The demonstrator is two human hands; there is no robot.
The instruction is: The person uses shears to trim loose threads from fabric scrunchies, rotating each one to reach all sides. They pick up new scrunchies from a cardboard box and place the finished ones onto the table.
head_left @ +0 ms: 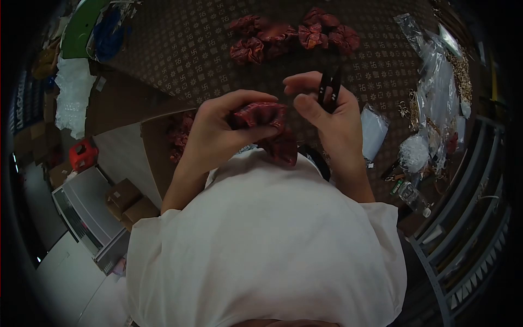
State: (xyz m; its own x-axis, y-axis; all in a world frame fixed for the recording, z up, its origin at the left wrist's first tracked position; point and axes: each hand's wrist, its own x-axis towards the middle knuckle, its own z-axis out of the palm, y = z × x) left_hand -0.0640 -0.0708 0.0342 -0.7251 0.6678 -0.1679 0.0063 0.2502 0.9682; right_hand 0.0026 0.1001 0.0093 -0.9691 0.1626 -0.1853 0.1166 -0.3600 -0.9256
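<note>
My left hand [218, 126] is closed on a dark red, shiny gathered-fabric scrunchie [264, 115], held in front of my chest. Part of it hangs down below my fingers. Black thread snips [329, 90] rest in my right hand [335, 117], blades pointing up past the fingers. The thumb and forefinger of that hand are apart, a short way right of the scrunchie and not touching it. More red scrunchies [313, 35] lie in two clusters at the far side of the brown patterned tabletop [207, 71].
On the left, a cardboard box [152, 155] holds more red scrunchies. Clear plastic bags [436, 82], a ball of clear thread [414, 152] and a plastic bottle [412, 197] lie on the right. A metal rack [463, 234] stands at the lower right.
</note>
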